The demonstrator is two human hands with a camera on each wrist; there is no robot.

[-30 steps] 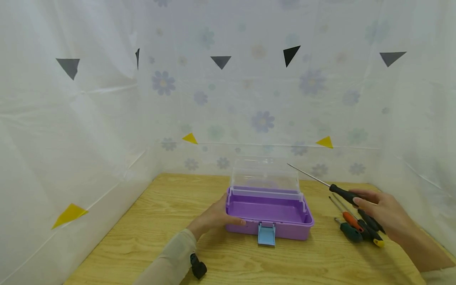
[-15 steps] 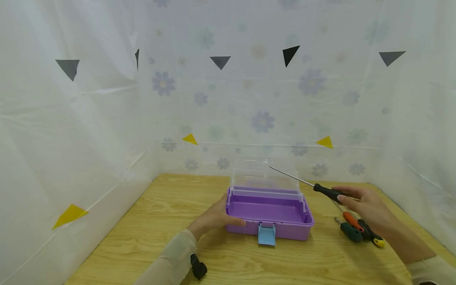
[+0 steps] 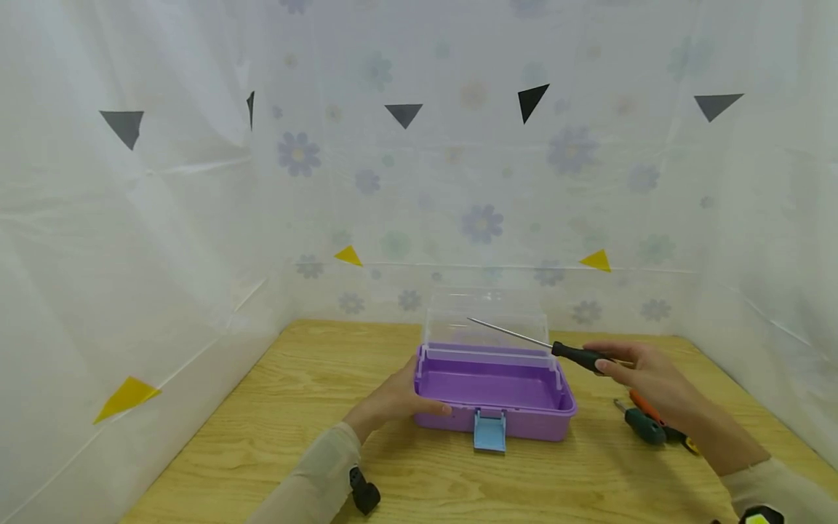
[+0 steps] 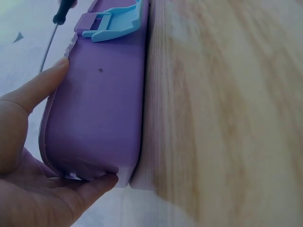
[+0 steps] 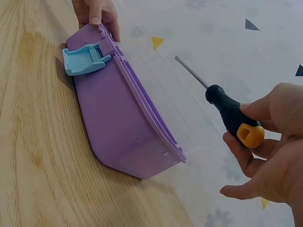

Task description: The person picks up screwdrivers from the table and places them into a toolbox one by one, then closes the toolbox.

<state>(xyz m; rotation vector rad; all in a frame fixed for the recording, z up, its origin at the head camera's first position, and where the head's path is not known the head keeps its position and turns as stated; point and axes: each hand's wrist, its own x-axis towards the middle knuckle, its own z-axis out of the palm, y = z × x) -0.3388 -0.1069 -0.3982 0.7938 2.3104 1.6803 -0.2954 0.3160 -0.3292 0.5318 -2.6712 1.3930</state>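
Observation:
A purple plastic toolbox (image 3: 537,426) stands on the wooden table with its clear lid (image 3: 487,320) raised at the back. Its light-blue latch (image 3: 489,432) hangs down at the front, and the inside looks bare. My left hand (image 3: 391,397) grips the left end, thumb along the front rim and fingers round the end wall (image 4: 99,113). Above the box's right side, my right hand (image 3: 655,378) holds a screwdriver (image 3: 572,354) by its black handle. The handle has a yellow end, seen in the right wrist view, and the long shaft points left, in front of the lid.
Right of the box, partly behind my right forearm, lie a green-handled screwdriver (image 3: 644,427), an orange-handled one (image 3: 646,405) and a dark handle with a yellow end (image 3: 690,445). White flowered sheeting (image 3: 484,182) encloses the table's back and sides.
My right hand has carried the screwdriver leftward from over the other screwdrivers to the box, its tip sinking slightly. My left hand and the box stay still.

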